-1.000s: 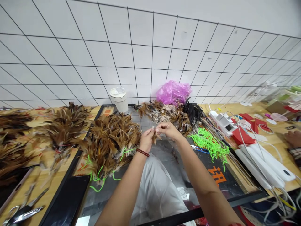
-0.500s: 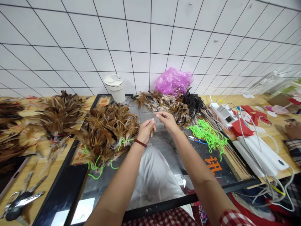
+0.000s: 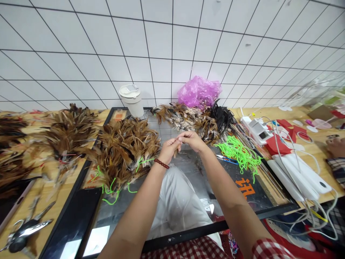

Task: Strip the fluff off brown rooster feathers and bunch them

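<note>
Head view: a small bunch of brown feathers [image 3: 176, 153] is pinched between the fingers of the left hand [image 3: 169, 149] and the right hand [image 3: 192, 140], both clenched on it and touching each other above the dark glass sheet [image 3: 188, 180] on the table [image 3: 54, 201]. Just left of the fingers a large heap of brown feathers [image 3: 126, 151] tied with green cord is seen, while beyond them a mixed feather pile [image 3: 188, 120] and a pink bag [image 3: 199, 91] are set against the wall. Right of the fingers a tangle of neon green cords [image 3: 237, 153] and blue scissors [image 3: 225, 159] are laid, and a white cup [image 3: 132, 99] is stood behind and to the left.
</note>
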`<state>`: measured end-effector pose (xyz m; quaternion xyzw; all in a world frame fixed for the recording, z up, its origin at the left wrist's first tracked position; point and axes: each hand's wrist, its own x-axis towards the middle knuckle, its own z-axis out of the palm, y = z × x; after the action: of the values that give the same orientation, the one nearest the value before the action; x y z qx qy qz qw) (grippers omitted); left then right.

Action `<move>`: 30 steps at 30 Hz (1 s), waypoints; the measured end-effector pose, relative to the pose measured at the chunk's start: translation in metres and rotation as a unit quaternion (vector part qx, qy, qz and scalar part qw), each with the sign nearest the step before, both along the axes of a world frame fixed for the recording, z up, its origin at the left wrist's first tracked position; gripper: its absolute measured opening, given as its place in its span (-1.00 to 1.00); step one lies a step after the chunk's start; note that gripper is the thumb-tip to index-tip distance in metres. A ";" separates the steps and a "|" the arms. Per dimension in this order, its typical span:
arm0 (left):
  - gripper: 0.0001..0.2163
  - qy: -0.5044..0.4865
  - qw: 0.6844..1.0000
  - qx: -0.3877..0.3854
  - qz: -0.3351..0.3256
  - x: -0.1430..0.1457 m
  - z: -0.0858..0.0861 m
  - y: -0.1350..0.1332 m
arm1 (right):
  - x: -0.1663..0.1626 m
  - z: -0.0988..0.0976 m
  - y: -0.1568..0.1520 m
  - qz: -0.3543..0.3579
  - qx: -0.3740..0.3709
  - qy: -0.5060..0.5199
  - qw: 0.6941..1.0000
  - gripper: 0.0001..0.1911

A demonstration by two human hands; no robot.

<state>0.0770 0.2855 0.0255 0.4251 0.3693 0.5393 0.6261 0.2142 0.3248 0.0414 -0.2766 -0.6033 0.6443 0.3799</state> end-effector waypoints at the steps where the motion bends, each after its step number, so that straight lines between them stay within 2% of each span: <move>1: -0.74 0.000 1.000 -0.004 -0.006 0.000 0.001 -0.001 | 0.000 0.000 0.000 -0.007 0.004 0.008 1.000 -0.74; 6: -0.73 -0.029 0.998 -0.041 -0.030 0.001 0.002 -0.002 | -0.003 0.000 -0.001 -0.080 0.009 -0.005 0.997 -0.71; 9: -0.72 -0.024 0.999 -0.027 0.005 0.002 0.002 -0.001 | -0.009 0.000 0.000 -0.113 0.006 -0.032 0.993 -0.70; 12: -0.72 -0.032 0.999 -0.016 0.025 0.002 0.001 0.000 | -0.010 0.005 0.005 -0.211 0.011 -0.061 0.976 -0.67; 14: -0.71 -0.048 0.998 -0.022 0.016 0.001 0.001 0.001 | -0.001 0.015 0.007 -0.286 0.041 -0.091 0.953 -0.66; 15: -0.70 -0.054 0.998 -0.026 0.013 0.000 0.001 0.001 | 0.008 0.023 0.006 -0.301 0.066 -0.120 0.944 -0.66; 17: -0.70 -0.061 0.998 -0.032 0.008 -0.001 0.001 0.001 | 0.035 0.042 -0.004 -0.253 0.134 -0.226 0.931 -0.69; 18: -0.69 -0.062 0.998 -0.032 0.006 -0.002 0.001 0.001 | 0.052 0.051 -0.012 -0.214 0.171 -0.308 0.911 -0.73; 20: -0.70 -0.062 0.998 -0.031 0.002 -0.002 0.000 0.002 | 0.086 0.065 -0.036 -0.115 0.229 -0.482 0.838 -0.84; 23: -0.70 -0.060 0.998 -0.029 0.003 -0.002 0.000 0.003 | 0.127 0.065 -0.073 -0.121 0.198 -0.689 0.687 -0.81; 25: -0.69 -0.057 0.998 -0.027 0.004 -0.001 -0.001 0.004 | 0.141 0.052 -0.090 -0.138 0.190 -0.752 0.616 -0.78; 27: -0.69 -0.053 0.998 -0.025 0.005 -0.001 -0.001 0.004 | 0.147 0.039 -0.100 -0.135 0.204 -0.776 0.581 -0.75; 30: -0.69 -0.049 0.999 -0.023 0.007 -0.002 -0.001 0.003 | 0.147 0.030 -0.106 -0.119 0.250 -0.781 0.560 -0.75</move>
<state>0.0754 0.2884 0.0245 0.3811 0.3540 0.5550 0.6491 0.3608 0.2187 0.0718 -0.6351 -0.7625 -0.0510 -0.1123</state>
